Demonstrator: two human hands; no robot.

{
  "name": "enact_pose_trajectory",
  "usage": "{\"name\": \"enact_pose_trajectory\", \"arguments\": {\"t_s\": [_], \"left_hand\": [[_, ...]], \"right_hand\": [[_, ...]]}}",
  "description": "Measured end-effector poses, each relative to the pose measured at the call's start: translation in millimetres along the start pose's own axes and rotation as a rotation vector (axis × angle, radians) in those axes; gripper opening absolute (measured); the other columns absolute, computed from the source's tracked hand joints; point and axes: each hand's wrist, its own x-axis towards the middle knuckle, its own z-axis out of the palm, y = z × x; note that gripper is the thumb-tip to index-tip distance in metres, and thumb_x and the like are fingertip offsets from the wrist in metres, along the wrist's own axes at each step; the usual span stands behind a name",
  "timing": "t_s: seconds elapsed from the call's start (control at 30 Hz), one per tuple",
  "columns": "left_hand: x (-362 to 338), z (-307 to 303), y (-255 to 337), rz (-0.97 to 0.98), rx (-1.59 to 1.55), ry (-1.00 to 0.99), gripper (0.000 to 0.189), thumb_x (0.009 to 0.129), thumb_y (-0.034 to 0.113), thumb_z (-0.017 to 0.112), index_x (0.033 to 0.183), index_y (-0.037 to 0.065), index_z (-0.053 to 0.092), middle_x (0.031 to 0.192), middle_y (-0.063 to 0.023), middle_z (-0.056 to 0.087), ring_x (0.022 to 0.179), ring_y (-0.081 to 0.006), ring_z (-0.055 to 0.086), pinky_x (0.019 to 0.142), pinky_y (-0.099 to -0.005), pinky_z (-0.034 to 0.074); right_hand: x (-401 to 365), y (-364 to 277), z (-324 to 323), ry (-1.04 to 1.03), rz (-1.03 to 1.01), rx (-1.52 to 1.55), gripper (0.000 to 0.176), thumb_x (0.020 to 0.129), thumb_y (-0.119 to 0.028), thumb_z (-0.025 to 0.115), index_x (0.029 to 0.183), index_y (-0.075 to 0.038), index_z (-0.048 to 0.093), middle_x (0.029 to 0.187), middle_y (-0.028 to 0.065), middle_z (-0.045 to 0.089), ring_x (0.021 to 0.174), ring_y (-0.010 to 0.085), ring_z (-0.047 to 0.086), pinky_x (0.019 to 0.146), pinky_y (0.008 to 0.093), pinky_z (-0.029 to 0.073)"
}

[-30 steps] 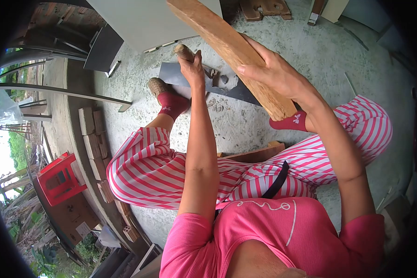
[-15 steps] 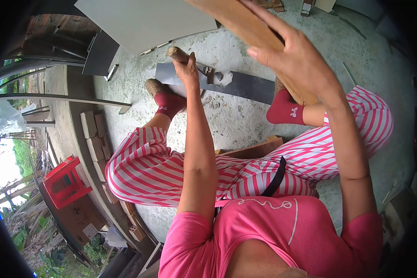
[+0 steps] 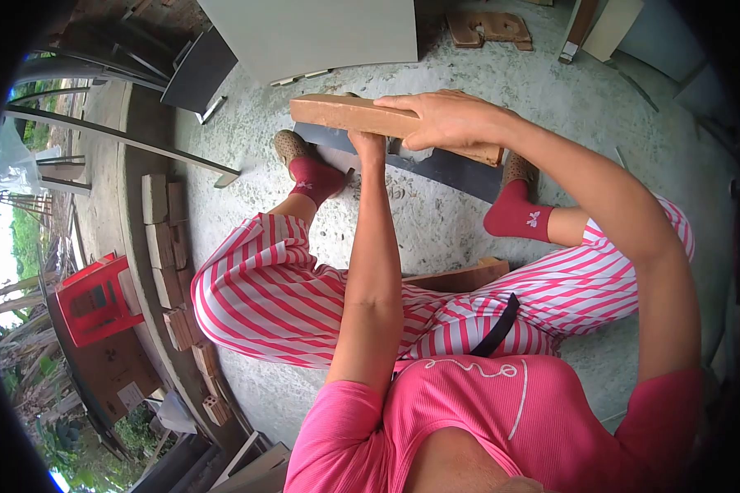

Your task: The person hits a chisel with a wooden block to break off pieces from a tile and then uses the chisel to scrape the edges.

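Note:
My right hand (image 3: pixel 452 119) grips a brown wooden board (image 3: pixel 345 113), thumb on the near face and fingers along the top. The board lies crosswise between my feet, above a dark strip (image 3: pixel 448 171) on the floor. My left hand (image 3: pixel 370 145) is just behind and below the board, which hides its fingers. A small rounded end of a wooden handle (image 3: pixel 351 94) shows past the board's far edge, in line with my left fist; the rest of this tool is hidden.
A large grey panel (image 3: pixel 321 37) lies ahead. A cut-out wood piece (image 3: pixel 489 30) rests on the floor at the far right. Bricks (image 3: pixel 166 246) line the ledge at left, near a red plastic stool (image 3: pixel 99 300). Another wood piece (image 3: pixel 460 275) lies between my thighs.
My right hand has brought the board down and left, from raised at upper right to level in front of my left hand. My left hand has shifted slightly right, now partly covered.

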Motion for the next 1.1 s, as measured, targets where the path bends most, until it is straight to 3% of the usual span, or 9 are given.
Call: {"name": "enact_pose_trajectory", "arguments": {"t_s": [0.07,0.17,0.37,0.53,0.6,0.83,0.93,1.03,1.1], "left_hand": [[-10.7,-13.2,-2.6,-0.29,-0.269,-0.039,0.039,0.08,0.022,0.067,0.108,-0.001,0.053,0.097,-0.018,0.064,0.092,-0.0294,0.062,0.081,-0.0356,0.047],[-0.3,-12.4,22.8,-0.097,-0.173,0.123,0.04,0.079,0.02,0.068,0.109,-0.001,0.052,0.098,-0.0179,0.064,0.09,-0.0265,0.062,0.08,-0.0351,0.047],[22.8,-22.7,59.2,-0.179,-0.005,0.052,0.041,0.077,0.021,0.069,0.105,-0.002,0.049,0.092,-0.0203,0.061,0.082,-0.0307,0.059,0.077,-0.0387,0.046],[10.1,-17.7,57.1,-0.134,0.115,-0.017,0.041,0.078,0.02,0.068,0.105,-0.001,0.047,0.091,-0.021,0.06,0.082,-0.032,0.059,0.076,-0.0393,0.046],[10.6,-17.4,62.0,-0.132,0.121,-0.044,0.041,0.079,0.02,0.068,0.106,-0.001,0.046,0.091,-0.0211,0.06,0.083,-0.0322,0.059,0.077,-0.0395,0.046],[7.4,-4.4,80.3,-0.151,0.214,-0.107,0.04,0.075,0.022,0.066,0.1,-0.002,0.047,0.082,-0.022,0.06,0.076,-0.0333,0.06,0.073,-0.0404,0.047],[-2.5,3.1,80.9,-0.407,0.312,-0.131,0.039,0.071,0.025,0.067,0.094,-0.003,0.052,0.083,-0.0247,0.062,0.078,-0.0365,0.063,0.073,-0.0421,0.047],[-26.8,14.6,30.6,-0.115,0.819,-0.387,0.031,0.074,0.018,0.064,0.098,0.002,0.053,0.094,-0.0202,0.06,0.086,-0.0369,0.061,0.075,-0.0432,0.049],[-37.5,19.4,9.4,-0.099,1.058,-0.533,0.025,0.078,0.015,0.063,0.098,0.006,0.053,0.102,-0.0141,0.056,0.094,-0.0326,0.059,0.076,-0.0424,0.051]], "right_hand": [[-17.6,-13.4,11.3,0.091,0.008,0.126,0.076,0.07,-0.026,0.062,0.141,-0.022,0.036,0.093,0.0156,0.065,0.077,0.025,0.061,0.075,0.0383,0.048],[-54.8,-27.1,-6.4,0.206,0.03,0.286,0.077,0.071,-0.027,0.065,0.142,-0.019,0.036,0.109,0.0141,0.063,0.093,0.0236,0.061,0.084,0.037,0.047],[-101.7,17.7,15.3,0.583,0.056,0.576,0.073,0.079,-0.03,0.065,0.142,-0.013,0.034,0.124,0.0155,0.055,0.107,0.0218,0.057,0.092,0.0333,0.043],[-119.3,58.4,47.3,0.618,0.214,0.838,0.076,0.079,-0.031,0.065,0.144,-0.01,0.031,0.126,0.0162,0.052,0.105,0.0209,0.057,0.091,0.0327,0.043],[-123.5,65.9,47.2,0.519,0.301,0.911,0.077,0.079,-0.033,0.065,0.143,-0.007,0.031,0.134,0.0164,0.046,0.118,0.0213,0.049,0.098,0.0315,0.038],[-121.7,61.0,42.8,0.57,0.261,0.91,0.076,0.079,-0.034,0.064,0.143,-0.008,0.032,0.122,0.0158,0.053,0.099,0.0202,0.057,0.086,0.0315,0.045],[-120.9,61.6,44.8,0.603,0.265,0.894,0.077,0.079,-0.036,0.064,0.143,-0.009,0.032,0.118,0.016,0.055,0.095,0.019,0.058,0.083,0.0321,0.046],[-122.2,58.7,45.1,0.573,0.268,0.864,0.077,0.079,-0.037,0.064,0.143,-0.009,0.032,0.118,0.0153,0.055,0.094,0.0185,0.058,0.083,0.0322,0.046],[-122.8,57.0,45.3,0.559,0.279,0.859,0.071,0.081,-0.036,0.063,0.142,-0.013,0.034,0.109,0.0119,0.062,0.091,0.0181,0.06,0.085,0.0345,0.046]]}}
